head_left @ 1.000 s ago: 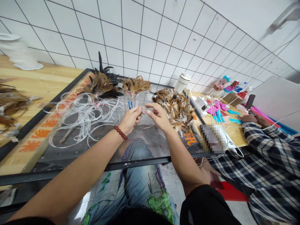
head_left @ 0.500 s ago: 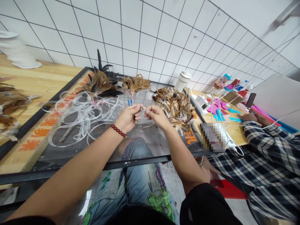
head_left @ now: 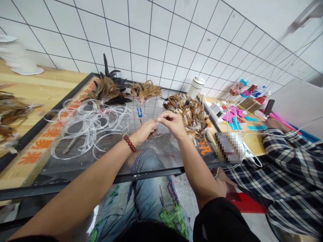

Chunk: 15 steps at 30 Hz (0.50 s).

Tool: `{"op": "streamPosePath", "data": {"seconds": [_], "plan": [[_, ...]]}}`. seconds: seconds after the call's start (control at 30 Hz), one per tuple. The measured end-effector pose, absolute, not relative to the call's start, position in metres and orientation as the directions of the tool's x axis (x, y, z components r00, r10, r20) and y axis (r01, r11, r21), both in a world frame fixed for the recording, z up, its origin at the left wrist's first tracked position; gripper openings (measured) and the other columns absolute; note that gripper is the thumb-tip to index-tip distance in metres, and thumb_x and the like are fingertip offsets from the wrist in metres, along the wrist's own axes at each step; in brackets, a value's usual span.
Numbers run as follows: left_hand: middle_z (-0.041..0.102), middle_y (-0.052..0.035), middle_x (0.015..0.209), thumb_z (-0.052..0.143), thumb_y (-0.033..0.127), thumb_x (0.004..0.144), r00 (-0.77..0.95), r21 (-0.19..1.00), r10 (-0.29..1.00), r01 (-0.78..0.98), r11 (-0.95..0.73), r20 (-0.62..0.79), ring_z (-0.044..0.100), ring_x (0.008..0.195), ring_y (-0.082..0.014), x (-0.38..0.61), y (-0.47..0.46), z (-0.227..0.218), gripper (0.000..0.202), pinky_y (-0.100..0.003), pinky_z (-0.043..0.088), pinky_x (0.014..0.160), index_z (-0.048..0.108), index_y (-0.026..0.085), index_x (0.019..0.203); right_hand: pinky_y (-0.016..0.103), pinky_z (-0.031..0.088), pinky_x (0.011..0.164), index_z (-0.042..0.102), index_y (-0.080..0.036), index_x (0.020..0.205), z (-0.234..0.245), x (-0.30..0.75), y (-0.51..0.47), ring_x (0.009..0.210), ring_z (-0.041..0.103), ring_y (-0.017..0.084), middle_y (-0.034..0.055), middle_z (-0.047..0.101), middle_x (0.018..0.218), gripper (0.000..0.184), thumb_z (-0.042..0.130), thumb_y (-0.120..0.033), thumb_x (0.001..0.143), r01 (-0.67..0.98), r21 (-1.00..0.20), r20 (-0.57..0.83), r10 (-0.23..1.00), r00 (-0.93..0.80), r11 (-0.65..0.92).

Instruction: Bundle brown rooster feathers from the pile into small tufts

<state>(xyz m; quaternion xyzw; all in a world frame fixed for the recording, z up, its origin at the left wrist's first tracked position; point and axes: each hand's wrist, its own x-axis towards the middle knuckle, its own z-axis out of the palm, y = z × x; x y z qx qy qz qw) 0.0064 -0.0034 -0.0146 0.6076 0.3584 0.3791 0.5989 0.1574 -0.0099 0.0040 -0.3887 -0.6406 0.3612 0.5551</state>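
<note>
My left hand (head_left: 147,131), with a dark red bead bracelet at the wrist, is closed on brown feathers (head_left: 141,122); only small parts of them show around the fingers. Against its fingertips, my right hand (head_left: 173,123) pinches thumb and forefinger together; what lies in that pinch is too small to make out. A large pile of brown and black feathers (head_left: 188,112) lies just beyond my right hand. Behind the left hand are blue-handled snips (head_left: 139,111) and a tied bunch of brown feathers (head_left: 145,90). Loose loops of clear plastic strip (head_left: 87,127) spread to the left.
A bunch with black feathers (head_left: 109,89) lies near the tiled wall. More feathers (head_left: 12,111) and a white spool (head_left: 19,57) are at far left. A white cup (head_left: 196,86) and a power strip (head_left: 218,112) stand right. A co-worker's plaid sleeve (head_left: 282,148) is beside me.
My left hand has turned knuckles-up and dipped slightly. My right hand has moved in so the fingertips meet. The blue snips show more clearly behind them.
</note>
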Motion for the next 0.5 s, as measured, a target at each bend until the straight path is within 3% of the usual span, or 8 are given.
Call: {"op": "streamPosePath", "data": {"seconds": [0.13,0.23,0.4,0.5], "plan": [[0.055,-0.0032,0.076,0.046,0.036,0.080,0.565,0.963,0.816,0.134,-0.236,0.121,0.052,0.076,-0.0172,0.0041,-0.0033,-0.0157,0.026,-0.031,0.045,0.072,0.056,0.017,0.065,0.027,0.045,0.067,0.068,-0.019,0.066,0.0033,0.1594,-0.0083,0.071,0.055,0.012,0.0008,0.061,0.076,0.022,0.076,-0.040,0.066,0.127,-0.871,0.468,0.880,-0.084,0.475],[0.056,-0.0035,0.075,0.044,0.042,0.081,0.549,0.930,0.815,0.169,-0.326,0.185,0.052,0.077,-0.0184,0.0046,-0.0049,-0.0133,0.032,-0.032,0.044,0.076,0.055,0.018,0.063,0.026,0.046,0.068,0.068,-0.019,0.066,0.0031,0.1603,-0.0076,0.072,0.056,0.012,0.0003,0.062,0.075,0.023,0.076,-0.041,0.066,0.106,-0.879,0.454,0.884,-0.112,0.465],[0.055,-0.0027,0.070,0.044,0.042,0.082,0.479,0.961,0.852,0.056,-0.270,0.211,0.052,0.072,-0.0168,0.0053,-0.0054,-0.0093,0.032,-0.030,0.043,0.072,0.051,0.020,0.060,0.025,0.048,0.065,0.069,-0.020,0.088,0.0030,0.1626,-0.0075,0.063,0.056,0.010,-0.0015,0.066,0.072,0.032,0.069,-0.048,0.072,0.039,-0.956,0.281,0.944,-0.172,0.291],[0.053,-0.0024,0.065,0.049,0.043,0.081,0.451,0.980,0.875,0.003,-0.198,0.175,0.051,0.067,-0.0157,0.0047,-0.0043,-0.0086,0.034,-0.027,0.042,0.063,0.050,0.019,0.056,0.026,0.048,0.065,0.069,-0.018,0.078,0.0028,0.1633,-0.0081,0.062,0.058,0.011,-0.0009,0.066,0.065,0.028,0.071,-0.044,0.071,0.030,-0.959,0.267,0.933,-0.240,0.282]]}}
